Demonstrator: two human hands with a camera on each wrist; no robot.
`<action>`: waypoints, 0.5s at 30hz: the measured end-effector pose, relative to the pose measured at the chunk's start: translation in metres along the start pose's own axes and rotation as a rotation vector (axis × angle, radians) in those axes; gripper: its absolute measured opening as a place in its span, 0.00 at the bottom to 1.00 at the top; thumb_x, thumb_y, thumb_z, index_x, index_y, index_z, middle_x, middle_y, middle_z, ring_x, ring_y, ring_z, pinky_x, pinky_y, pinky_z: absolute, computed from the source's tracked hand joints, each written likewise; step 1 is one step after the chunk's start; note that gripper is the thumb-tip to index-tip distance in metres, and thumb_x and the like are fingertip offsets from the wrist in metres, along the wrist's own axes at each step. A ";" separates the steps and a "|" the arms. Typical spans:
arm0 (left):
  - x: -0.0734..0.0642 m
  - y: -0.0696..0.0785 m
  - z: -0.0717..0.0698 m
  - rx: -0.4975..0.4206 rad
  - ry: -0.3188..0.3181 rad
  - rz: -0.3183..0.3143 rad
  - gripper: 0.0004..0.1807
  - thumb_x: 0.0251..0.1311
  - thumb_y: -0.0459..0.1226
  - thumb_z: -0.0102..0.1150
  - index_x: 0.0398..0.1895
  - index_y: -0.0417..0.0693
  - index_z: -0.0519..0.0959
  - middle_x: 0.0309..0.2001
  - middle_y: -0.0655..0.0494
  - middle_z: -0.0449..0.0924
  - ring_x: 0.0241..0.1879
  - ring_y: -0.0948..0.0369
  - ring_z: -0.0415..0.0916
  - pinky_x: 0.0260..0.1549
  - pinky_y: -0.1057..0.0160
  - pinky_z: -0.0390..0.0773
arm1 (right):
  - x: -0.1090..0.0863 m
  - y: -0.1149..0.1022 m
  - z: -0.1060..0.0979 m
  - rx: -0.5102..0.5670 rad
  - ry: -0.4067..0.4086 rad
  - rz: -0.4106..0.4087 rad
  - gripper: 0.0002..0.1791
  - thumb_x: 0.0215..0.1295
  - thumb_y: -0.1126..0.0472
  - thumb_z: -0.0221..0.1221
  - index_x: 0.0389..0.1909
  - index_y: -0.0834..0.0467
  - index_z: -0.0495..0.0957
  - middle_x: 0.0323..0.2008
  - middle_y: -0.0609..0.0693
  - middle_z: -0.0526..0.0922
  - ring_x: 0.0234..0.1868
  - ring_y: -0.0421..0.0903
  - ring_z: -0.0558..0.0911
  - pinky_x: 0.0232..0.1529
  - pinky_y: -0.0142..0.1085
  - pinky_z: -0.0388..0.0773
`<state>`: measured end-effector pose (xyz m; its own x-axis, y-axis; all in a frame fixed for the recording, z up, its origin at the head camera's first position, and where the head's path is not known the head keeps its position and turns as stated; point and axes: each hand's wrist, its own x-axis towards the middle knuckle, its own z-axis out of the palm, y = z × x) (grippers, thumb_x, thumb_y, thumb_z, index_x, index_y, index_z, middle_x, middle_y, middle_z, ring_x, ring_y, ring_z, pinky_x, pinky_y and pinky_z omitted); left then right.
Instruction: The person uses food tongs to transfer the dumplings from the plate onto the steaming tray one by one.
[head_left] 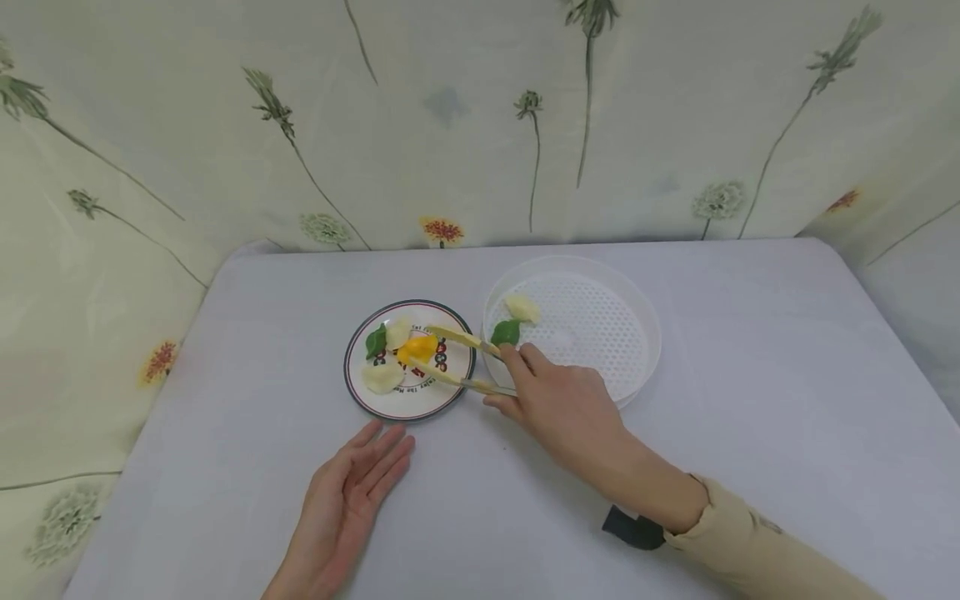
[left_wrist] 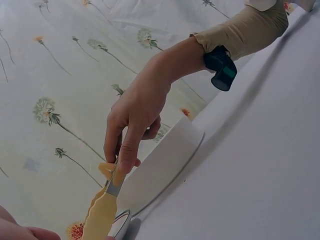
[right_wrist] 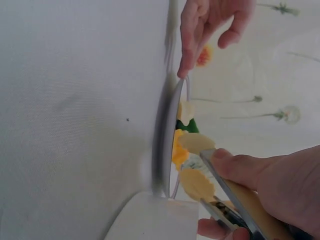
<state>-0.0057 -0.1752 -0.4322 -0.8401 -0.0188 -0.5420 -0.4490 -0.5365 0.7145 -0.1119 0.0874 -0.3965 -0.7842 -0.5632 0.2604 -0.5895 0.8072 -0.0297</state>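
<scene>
My right hand (head_left: 573,408) holds a pair of tongs (right_wrist: 235,195) with cream-yellow tips. The tips lie over the round white plate (head_left: 412,409), either side of a yellow dumpling-shaped piece (head_left: 417,349); whether they pinch it I cannot tell. Around that piece on the plate are a green piece (head_left: 376,342) and two cream pieces, one at the front (head_left: 383,378) and one behind. My left hand (head_left: 348,496) lies palm up, fingers extended, with its fingertips at the plate's near rim. In the right wrist view those fingertips meet the plate's edge or nearly so.
Right of the plate stands a round white perforated basket (head_left: 645,333) with a raised wall. Inside it are a cream piece (head_left: 522,308) and a green piece (head_left: 506,333). A white cloth (head_left: 757,350) covers the table, and a flower-printed curtain (head_left: 480,150) hangs behind.
</scene>
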 end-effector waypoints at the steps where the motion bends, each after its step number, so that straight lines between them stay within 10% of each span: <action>1: 0.000 0.000 0.000 0.001 -0.002 0.001 0.34 0.82 0.37 0.38 0.87 0.44 0.51 0.81 0.41 0.65 0.76 0.53 0.75 0.76 0.61 0.78 | 0.001 0.000 0.001 -0.007 0.000 -0.002 0.34 0.67 0.36 0.70 0.62 0.56 0.77 0.33 0.47 0.77 0.16 0.39 0.64 0.10 0.31 0.57; 15: 0.001 0.000 0.000 0.005 0.004 -0.006 0.33 0.83 0.38 0.38 0.87 0.45 0.51 0.82 0.42 0.66 0.77 0.52 0.74 0.76 0.61 0.79 | 0.009 -0.003 0.009 -0.046 0.018 -0.036 0.40 0.67 0.35 0.70 0.68 0.59 0.77 0.43 0.51 0.84 0.18 0.41 0.74 0.12 0.32 0.67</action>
<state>-0.0067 -0.1754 -0.4327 -0.8365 -0.0188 -0.5476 -0.4551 -0.5326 0.7136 -0.1187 0.0781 -0.4027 -0.7586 -0.5892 0.2780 -0.6077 0.7938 0.0243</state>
